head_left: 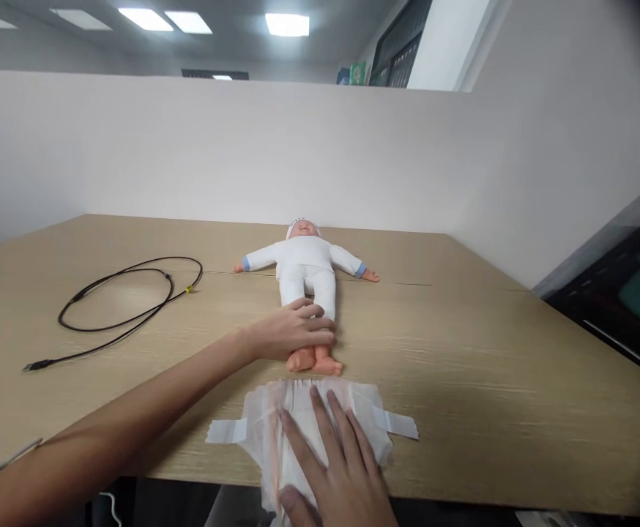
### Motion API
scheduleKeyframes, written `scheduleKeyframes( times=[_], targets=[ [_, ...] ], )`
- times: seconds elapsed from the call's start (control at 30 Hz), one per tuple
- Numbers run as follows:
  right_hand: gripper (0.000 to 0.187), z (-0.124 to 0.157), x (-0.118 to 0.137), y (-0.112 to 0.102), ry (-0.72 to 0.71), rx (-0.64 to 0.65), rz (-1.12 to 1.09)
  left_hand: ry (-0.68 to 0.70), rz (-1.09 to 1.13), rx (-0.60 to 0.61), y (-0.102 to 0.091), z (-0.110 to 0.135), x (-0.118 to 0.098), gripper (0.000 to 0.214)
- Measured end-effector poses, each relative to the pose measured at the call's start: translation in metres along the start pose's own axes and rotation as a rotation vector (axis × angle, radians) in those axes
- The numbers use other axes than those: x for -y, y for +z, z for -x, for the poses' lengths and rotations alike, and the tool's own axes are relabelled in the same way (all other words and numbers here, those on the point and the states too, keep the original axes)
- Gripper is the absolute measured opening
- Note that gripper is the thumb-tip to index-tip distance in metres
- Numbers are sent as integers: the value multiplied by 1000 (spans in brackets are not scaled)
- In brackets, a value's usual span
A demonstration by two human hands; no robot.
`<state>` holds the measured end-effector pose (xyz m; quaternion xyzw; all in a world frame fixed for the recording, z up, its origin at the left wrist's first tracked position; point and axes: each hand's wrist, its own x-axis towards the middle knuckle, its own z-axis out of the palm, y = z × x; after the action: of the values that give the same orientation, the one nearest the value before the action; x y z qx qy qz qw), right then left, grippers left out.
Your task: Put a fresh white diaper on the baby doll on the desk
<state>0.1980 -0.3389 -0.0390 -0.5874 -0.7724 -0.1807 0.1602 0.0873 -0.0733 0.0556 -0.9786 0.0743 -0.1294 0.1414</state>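
Observation:
A baby doll (pixel 304 252) in a white suit with blue cuffs lies on its back, arms spread and bare feet toward me. My left hand (pixel 292 328) reaches across and is wrapped round the doll's lower legs, just above the feet. Closer to me, an unfolded diaper (pixel 257 417) lies at the table's front edge, its white side tabs stretched out left and right. Flat on the diaper rests my right hand (pixel 337 465), fingers spread, pressing on its middle. The near end of the diaper hangs past the edge and is partly hidden by this hand.
A looped black cable (pixel 133 326) lies on the wooden table (pixel 463 351) at the left. Behind the table stands a white partition (pixel 215 146). A dark object with a glossy surface (pixel 627 293) is at the right edge. A thin white cable (pixel 4 465) shows at lower left.

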Motion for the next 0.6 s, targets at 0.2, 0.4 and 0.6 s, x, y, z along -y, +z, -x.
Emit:
scheduleKeyframes(
  times=[0.2,0.4,0.6],
  targets=[
    [103,-17,-20,3,-95,4,-20,27,233,-53,-11,-14,20,27],
    [81,-48,-37,-15,-65,289,-246,-121,650,-196,-55,-22,42,37],
    [65,-85,-46,-18,96,379,-372,-246,726,-257,-73,-25,66,35]
  ],
)
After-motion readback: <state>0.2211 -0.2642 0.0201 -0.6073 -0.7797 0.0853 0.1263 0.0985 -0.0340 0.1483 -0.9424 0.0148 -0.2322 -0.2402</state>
